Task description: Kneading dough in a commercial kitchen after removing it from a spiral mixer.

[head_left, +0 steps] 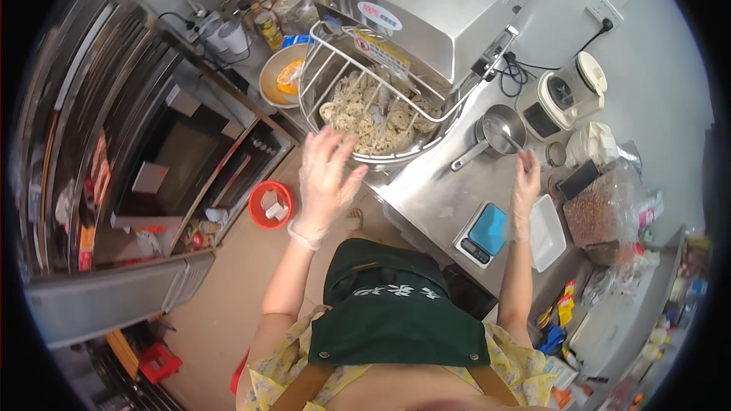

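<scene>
My left hand [324, 175], in a clear glove, is open just in front of the steel mixer bowl [391, 158], below its wire guard [435, 117]. Lumpy, speckled pale dough [346, 110] fills much of the bowl. My right hand [524, 186], also gloved, is closed on the upper end of a thin metal utensil [512, 141], whose far end is in a steel saucepan [495, 118] on the counter. Just left of that wrist lie a scale with a blue top [487, 228] and, to the right, a white tray [547, 251].
The mixer housing [426, 7] stands behind the bowl. A yellow-filled bowl [270, 80] sits left. An appliance with a jug [556, 110] and bagged goods [601, 213] line the right wall. Ovens [156, 160] and a red bin [256, 205] are at left, above the tiled floor [228, 289].
</scene>
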{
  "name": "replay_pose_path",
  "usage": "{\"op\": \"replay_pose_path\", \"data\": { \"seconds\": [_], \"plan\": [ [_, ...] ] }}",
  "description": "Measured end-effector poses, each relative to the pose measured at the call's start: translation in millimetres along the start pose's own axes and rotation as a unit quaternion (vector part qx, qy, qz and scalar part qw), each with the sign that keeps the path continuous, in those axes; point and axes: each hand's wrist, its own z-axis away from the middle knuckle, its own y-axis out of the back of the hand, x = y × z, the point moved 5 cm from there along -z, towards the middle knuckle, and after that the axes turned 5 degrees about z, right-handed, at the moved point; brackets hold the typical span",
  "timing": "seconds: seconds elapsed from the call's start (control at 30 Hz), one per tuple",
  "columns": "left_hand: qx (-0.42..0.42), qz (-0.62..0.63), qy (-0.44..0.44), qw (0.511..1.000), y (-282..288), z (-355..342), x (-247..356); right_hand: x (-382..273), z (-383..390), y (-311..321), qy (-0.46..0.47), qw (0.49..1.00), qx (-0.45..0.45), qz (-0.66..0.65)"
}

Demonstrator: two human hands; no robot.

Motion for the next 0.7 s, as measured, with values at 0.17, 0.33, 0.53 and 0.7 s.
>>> {"op": "replay_pose_path", "data": {
  "seconds": [0.17, 0.33, 0.53, 0.7],
  "plan": [
    [-0.090, 0.061, -0.071, 0.992, -19, -6, -18, -19, -3, -75, -0.077, 0.987, -0.015, -0.140],
    [-0.089, 0.067, -0.060, 0.992, -19, -8, -27, -21, -27, -119, -0.114, 0.968, 0.027, -0.220],
    [-0.081, 0.034, -0.037, 0.995, -22, -8, -24, 0, -84, -159, -0.101, 0.954, 0.031, -0.282],
    [-0.074, 0.026, 0.006, 0.997, -16, -7, -20, -10, -110, -184, -0.097, 0.939, 0.021, -0.329]
  ]
}}
